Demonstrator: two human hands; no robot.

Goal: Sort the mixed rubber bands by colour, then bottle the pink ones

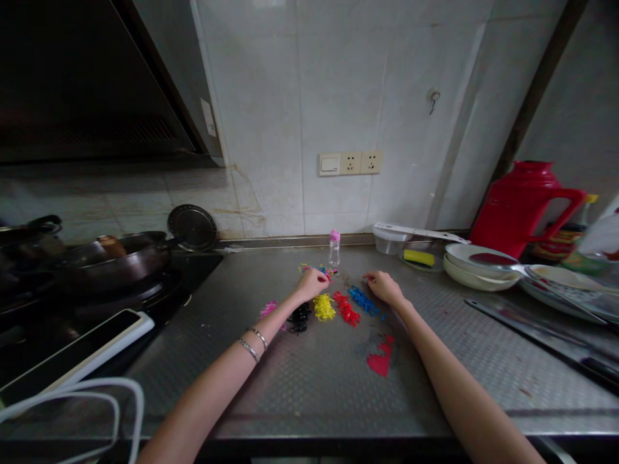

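Observation:
Small elastic bands lie sorted in piles on the steel counter: pink, black, yellow, red and blue. A mixed-colour heap lies behind them, near a small clear bottle with a pink cap. My left hand reaches to the mixed heap with its fingers pinched together at the bands. My right hand rests curled on the counter just behind the blue pile, fingertips down; I cannot see anything in it.
A dark wok and a pan lid sit on the stove at left, with a phone and white cable in front. Stacked plates, a sponge, a plastic tub and a red thermos jug stand at right.

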